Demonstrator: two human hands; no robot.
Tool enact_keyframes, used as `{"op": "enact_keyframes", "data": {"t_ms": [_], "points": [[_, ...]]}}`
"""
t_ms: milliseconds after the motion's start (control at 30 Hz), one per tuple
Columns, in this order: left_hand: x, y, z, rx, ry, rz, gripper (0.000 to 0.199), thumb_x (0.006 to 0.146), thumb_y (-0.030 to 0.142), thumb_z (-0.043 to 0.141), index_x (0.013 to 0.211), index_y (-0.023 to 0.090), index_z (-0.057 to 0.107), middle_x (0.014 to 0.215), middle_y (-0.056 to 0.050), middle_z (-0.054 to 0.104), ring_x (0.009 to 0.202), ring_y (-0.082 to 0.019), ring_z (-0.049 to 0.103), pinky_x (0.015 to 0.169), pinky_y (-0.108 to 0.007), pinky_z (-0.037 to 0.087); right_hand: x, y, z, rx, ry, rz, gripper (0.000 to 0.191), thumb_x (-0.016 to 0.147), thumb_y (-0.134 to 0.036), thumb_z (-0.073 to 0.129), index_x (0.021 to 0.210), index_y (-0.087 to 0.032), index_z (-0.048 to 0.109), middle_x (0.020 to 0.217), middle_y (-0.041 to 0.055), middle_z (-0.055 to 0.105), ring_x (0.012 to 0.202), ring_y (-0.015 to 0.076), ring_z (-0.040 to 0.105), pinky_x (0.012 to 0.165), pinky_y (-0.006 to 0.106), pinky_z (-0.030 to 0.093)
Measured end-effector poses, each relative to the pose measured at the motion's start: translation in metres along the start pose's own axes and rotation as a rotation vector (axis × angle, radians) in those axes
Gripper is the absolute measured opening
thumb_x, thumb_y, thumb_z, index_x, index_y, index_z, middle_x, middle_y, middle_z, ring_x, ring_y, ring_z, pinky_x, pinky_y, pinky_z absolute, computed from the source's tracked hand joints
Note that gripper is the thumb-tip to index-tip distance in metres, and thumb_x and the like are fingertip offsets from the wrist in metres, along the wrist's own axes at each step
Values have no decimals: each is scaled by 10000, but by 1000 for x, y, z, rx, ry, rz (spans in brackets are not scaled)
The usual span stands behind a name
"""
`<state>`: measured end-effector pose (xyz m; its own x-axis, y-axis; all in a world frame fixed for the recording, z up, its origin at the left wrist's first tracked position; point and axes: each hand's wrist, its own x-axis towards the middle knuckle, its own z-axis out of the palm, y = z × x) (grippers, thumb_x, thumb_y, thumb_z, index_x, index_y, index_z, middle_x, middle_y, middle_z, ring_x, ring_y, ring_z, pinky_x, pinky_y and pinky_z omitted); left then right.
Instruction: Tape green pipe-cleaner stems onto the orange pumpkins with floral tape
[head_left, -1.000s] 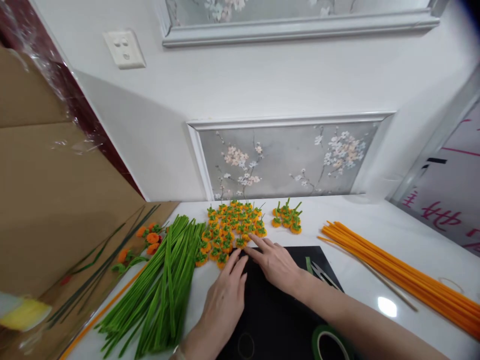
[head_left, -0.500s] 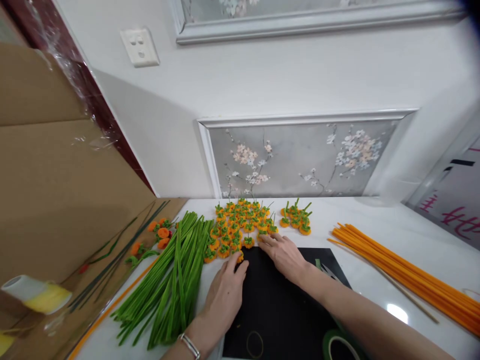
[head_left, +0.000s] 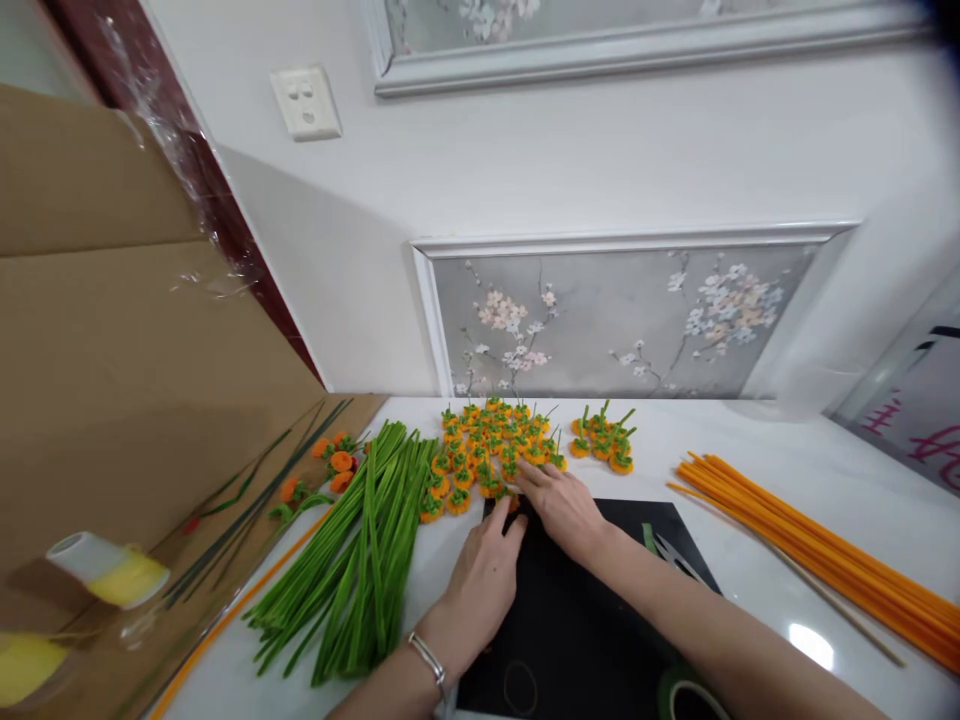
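Here's left hand (head_left: 484, 575), fingertips at near edge of orange-green pieces (head_left: 491, 440), grip impossible to tell; right hand (head_left: 562, 510) just beside, fingers at same cluster, hold unclear too. Black board (head_left: 570, 640) under right hand, on glossy white table (head_left: 656, 430). Green stems (head_left: 367, 550) left of left hand, orange stems (head_left: 810, 545) right of right hand. White wall (head_left: 600, 160), floral panel (head_left: 600, 310) beyond both.

Before you, long fuzzy stems (head_left: 360, 560) at lower left are bright green, thin fuzzy sticks (head_left: 817, 550) at lower right solid orange, the flat rectangular mat (head_left: 585, 620) plain black, and the framed wall panel (head_left: 622, 320) grey with pink-and-white blossoms.
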<state>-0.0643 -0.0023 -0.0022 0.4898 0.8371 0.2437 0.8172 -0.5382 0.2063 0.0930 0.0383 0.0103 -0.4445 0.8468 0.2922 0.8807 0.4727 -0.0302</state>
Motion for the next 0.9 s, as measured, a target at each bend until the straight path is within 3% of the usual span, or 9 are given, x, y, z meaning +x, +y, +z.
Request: {"op": "enact_keyframes", "data": {"t_ms": [100,300,500,600,733,900], "points": [[11,8,1,91,-34,24,466,819,23,336,1201,171,557,1326,-155,475,1080,-291,581,873,-453,493,-11,12,-9,22,6,26,432,820,-6,421,1156,-210,598,1324,53,537,1036,203,579,830,285,482],[26,11,6,131,-17,42,438,857,64,345,1241,189,514,1374,-151,425,992,-269,620,827,-433,499,-29,26,-17,46,21,36,448,836,0,388,1181,-202,592,1294,48,565,1029,196,588,870,281,466],[30,9,1,133,-2,4,411,855,32,324,1170,159,556,1320,-147,486,1075,-280,583,869,-431,483,-30,17,-16,77,11,-43,424,879,-61,398,1238,-224,554,1306,32,554,1069,177,556,881,259,463],[32,15,2,110,-32,43,410,848,19,314,1145,155,560,1282,-146,512,1072,-270,585,874,-421,491,-28,16,-12,67,-6,-45,385,868,-68,428,1194,-204,581,1289,59,564,1052,208,556,847,303,483],[36,21,8,73,-49,85,397,830,10,346,1113,178,567,1259,-118,526,1088,-236,582,910,-377,486,-29,23,-6,46,-24,-19,356,852,-70,449,1160,-167,598,1247,106,585,1033,252,555,781,354,503],[45,21,12,53,-42,139,420,827,22,367,1172,187,544,1270,-104,533,1160,-219,543,971,-340,457,-36,36,-5,59,-29,-3,410,839,-40,430,1185,-185,594,1222,101,600,1030,210,560,833,309,482]]}}
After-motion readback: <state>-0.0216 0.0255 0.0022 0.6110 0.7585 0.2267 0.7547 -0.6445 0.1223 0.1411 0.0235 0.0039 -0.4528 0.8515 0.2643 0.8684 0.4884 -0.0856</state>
